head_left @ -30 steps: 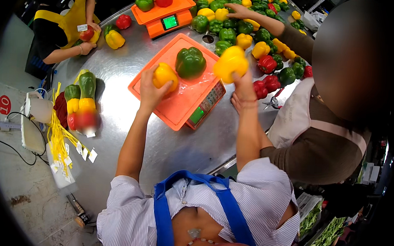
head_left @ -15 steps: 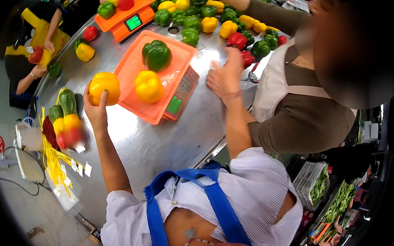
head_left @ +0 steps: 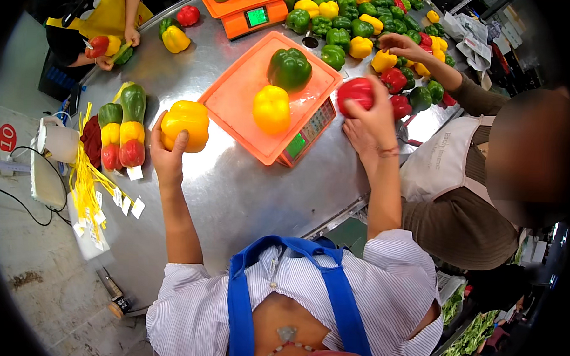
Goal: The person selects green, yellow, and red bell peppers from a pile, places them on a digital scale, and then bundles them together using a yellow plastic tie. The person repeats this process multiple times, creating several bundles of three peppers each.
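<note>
Before you spreads the steel table [head_left: 265, 202]; the pale apron [head_left: 455, 141] at your right carries lettering. Two orange scales [head_left: 236, 27] stand there; the nearer one's tray [head_left: 237, 106] holds one green pepper [head_left: 290, 70] and one yellow pepper [head_left: 272, 110]. Two three-coloured pepper stacks [head_left: 132, 127] lie at left. Your left hand [head_left: 167, 157] grasps another yellow pepper [head_left: 185, 126] left of the tray; your right hand [head_left: 378, 115] grips one red pepper [head_left: 353, 96] at its right. Several white tags [head_left: 138, 207] show print too small to read.

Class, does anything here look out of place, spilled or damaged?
Tagged yellow strips splay untidily near the edge of the steel table, unlike the lined-up bell peppers beside them; no spill or damage shows.
</note>
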A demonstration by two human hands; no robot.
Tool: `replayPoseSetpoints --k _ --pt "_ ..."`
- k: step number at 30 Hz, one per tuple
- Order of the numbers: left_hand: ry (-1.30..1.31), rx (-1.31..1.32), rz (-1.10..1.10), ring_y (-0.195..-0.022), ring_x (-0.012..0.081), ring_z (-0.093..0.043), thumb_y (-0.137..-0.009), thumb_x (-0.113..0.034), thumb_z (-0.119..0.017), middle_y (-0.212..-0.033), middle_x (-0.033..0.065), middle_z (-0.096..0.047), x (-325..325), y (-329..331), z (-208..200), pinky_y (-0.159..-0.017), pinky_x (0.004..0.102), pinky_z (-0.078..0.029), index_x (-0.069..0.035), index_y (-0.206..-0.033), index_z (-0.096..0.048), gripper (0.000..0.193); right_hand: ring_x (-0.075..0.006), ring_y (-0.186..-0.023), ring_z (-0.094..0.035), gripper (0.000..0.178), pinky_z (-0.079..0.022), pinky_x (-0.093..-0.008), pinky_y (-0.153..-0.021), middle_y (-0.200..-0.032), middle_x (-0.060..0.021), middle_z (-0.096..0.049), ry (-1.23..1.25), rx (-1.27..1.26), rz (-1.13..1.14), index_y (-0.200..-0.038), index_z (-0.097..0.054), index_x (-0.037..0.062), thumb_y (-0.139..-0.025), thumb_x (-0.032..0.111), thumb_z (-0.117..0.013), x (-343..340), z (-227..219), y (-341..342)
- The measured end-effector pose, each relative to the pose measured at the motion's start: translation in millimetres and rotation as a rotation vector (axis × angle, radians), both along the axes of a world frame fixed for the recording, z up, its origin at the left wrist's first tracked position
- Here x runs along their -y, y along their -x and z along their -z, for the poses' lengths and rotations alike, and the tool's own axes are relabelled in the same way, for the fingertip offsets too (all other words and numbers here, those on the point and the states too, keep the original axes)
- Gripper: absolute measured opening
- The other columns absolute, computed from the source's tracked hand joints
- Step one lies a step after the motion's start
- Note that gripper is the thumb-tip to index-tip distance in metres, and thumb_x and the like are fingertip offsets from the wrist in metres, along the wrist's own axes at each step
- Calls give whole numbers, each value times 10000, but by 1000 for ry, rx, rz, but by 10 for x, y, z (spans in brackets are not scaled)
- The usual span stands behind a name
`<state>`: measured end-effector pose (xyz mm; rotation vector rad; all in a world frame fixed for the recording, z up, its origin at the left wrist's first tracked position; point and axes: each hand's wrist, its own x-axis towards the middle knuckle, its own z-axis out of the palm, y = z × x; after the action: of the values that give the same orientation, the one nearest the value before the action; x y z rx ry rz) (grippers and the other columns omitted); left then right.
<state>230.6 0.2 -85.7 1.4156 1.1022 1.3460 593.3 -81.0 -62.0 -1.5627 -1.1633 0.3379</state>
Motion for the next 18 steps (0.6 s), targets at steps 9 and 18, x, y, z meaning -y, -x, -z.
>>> replayPoseSetpoints --k 9,18 --pt "-3 -11 5 -1025 199 -485 -746 -196 -671 -1123 106 -484 225 149 -2 -904 315 -380 -8 -1208 -414 562 -311 -981 -476 706 -440 -369 -806 -1051 -132 -459 83 544 -349 -1180 -438 103 -583 322 -744 -449 308 526" --pt "37 -160 285 -1027 219 -488 -659 -187 -695 -1119 95 -483 664 -66 -218 -890 323 -395 -19 -1185 -432 612 -312 -1088 -399 723 -432 -368 -828 -1159 -147 -411 -76 481 -203 -1207 -414 60 -626 353 -729 -337 291 727"
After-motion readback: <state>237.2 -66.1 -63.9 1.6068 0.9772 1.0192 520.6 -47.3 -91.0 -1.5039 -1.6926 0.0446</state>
